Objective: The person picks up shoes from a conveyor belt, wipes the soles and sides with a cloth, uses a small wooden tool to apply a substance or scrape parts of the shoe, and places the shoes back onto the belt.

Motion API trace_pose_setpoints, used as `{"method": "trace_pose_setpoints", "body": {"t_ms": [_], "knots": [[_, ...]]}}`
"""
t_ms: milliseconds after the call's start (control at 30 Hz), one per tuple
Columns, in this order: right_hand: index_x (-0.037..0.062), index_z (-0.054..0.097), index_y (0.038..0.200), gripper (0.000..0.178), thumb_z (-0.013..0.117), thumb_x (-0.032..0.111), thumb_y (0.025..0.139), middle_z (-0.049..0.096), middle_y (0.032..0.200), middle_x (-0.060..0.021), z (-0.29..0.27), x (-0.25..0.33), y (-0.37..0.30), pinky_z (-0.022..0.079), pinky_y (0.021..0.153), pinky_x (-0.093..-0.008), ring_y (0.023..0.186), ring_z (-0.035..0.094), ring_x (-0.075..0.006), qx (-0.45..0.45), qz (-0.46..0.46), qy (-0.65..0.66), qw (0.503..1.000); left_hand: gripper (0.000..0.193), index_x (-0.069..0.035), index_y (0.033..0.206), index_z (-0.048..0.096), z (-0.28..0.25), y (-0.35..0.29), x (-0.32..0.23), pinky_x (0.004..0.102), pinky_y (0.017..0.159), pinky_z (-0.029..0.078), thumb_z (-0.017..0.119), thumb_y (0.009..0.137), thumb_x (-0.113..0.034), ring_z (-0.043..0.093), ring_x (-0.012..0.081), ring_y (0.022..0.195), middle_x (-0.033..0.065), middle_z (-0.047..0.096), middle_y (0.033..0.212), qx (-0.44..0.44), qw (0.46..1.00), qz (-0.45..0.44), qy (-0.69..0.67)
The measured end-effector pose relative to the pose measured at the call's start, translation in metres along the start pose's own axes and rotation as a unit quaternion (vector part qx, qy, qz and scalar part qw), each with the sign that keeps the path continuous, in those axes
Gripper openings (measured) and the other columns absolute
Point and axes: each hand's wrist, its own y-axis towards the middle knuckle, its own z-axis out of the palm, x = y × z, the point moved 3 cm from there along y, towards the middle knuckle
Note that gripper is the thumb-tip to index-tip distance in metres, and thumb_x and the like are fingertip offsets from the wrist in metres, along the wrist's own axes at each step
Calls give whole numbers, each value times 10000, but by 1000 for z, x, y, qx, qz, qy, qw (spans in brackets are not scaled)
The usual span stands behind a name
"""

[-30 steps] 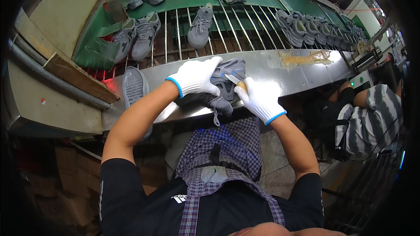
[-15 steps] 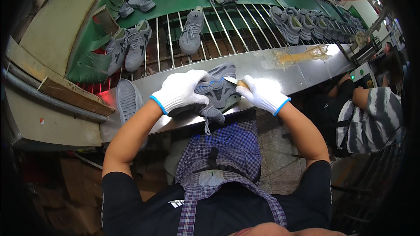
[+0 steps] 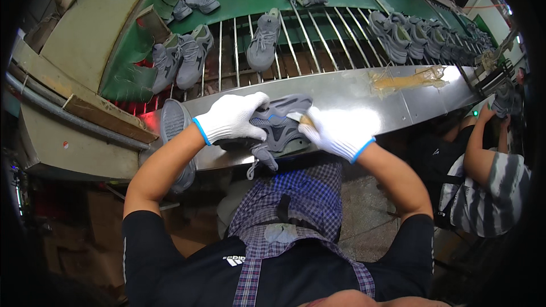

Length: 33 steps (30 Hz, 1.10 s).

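Observation:
A grey sneaker [image 3: 278,128] lies tilted on its side at the front edge of the metal ledge, its laces hanging toward me. My left hand [image 3: 234,116], in a white glove with a blue cuff, is closed around the sneaker from the left. On the shoe's upper runs a thin blue line. Gloved the same way, my right hand [image 3: 334,131] grips a small tool with a wooden handle [image 3: 307,120]. Its flat, pale tip [image 3: 294,116] meets the sneaker's side near the blue line; brush or blade, I cannot tell.
Another grey sneaker [image 3: 176,124] stands left of my forearm, its sole showing. Beyond the metal ledge [image 3: 341,88], several grey sneakers rest on a roller rack [image 3: 310,37] and a green belt [image 3: 244,11]. A co-worker in striped shorts [image 3: 492,193] sits at right, holding a shoe.
The whole view has shifted slightly. The sneaker has turned a little in my left hand, its laces swinging left. The tool's tip has moved along its side. The co-worker's hands and shoe have come into view.

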Motion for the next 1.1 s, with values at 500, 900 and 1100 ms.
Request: {"method": "trace_pose_setpoints", "body": {"t_ms": [500, 900, 1100], "knots": [[42, 646, 1054, 439, 619, 479, 1092, 655, 736, -39, 28, 5, 17, 513, 524, -362, 577, 619, -192, 89, 215, 443, 865, 571, -122, 1249, 710, -1, -10, -3, 427, 965, 592, 898, 807, -431, 728, 348, 1167, 137, 689, 1407, -61, 996, 22, 63], [-47, 649, 1243, 578, 625, 504, 1070, 753, 1057, -303, 54, -28, 4, 585, 874, -480, 976, 752, -430, -92, 144, 226, 959, 844, -230, 1582, 517, -9, 17, -20, 460, 1059, 562, 871, 835, -402, 646, 378, 1322, 153, 562, 1548, 5, 998, 29, 64], [-34, 659, 1234, 575, 651, 514, 1058, 747, 1044, -270, 29, -20, -20, 580, 885, -465, 972, 749, -393, -50, 105, 90, 989, 764, -255, 1582, 554, -3, 13, -17, 476, 1060, 570, 836, 885, -391, 639, 386, 1338, 159, 553, 1562, 18, 994, 71, 82]]}}
